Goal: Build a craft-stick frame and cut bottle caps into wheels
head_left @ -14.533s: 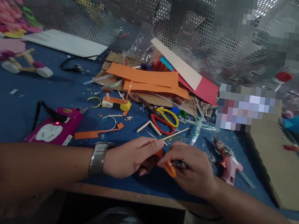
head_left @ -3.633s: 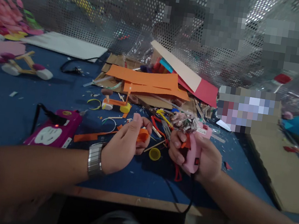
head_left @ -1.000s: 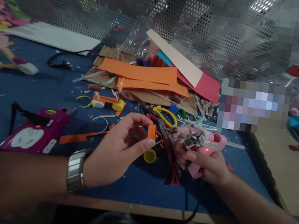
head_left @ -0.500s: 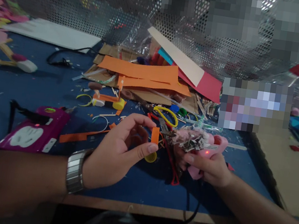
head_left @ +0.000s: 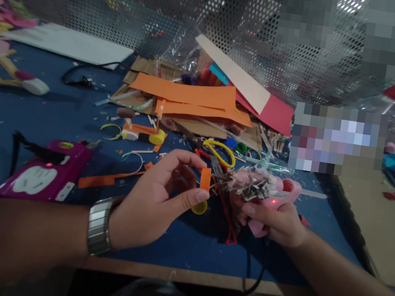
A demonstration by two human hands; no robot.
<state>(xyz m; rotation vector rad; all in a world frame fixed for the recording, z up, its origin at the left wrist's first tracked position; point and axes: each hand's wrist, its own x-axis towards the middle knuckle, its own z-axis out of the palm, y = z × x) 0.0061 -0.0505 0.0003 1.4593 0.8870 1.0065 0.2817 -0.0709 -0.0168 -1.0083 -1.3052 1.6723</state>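
Note:
My left hand (head_left: 154,201), with a metal watch on the wrist, pinches a small orange paper ring (head_left: 205,179) between thumb and forefinger. My right hand (head_left: 275,221) grips a pink glue gun (head_left: 275,194) whose red light glows; the front of the gun is crusted with scraps and points left at the orange ring, a short gap away. A yellow bottle cap (head_left: 199,207) lies on the blue table (head_left: 39,114) just under my left fingertips. The glue gun's black cord runs off the front edge.
Orange paper strips (head_left: 190,98), cardboard and red card are piled behind the hands. Scissors with yellow and red handles (head_left: 219,153) lie just beyond. A magenta power strip (head_left: 44,177) sits at the left. A small stick-and-cap model (head_left: 143,134) stands mid-table. A perforated metal screen backs the table.
Over the last second the orange ring turned edge-on in my left fingers and the glue gun's tip edged slightly closer to it. Earlier, my right hand picked the gun up.

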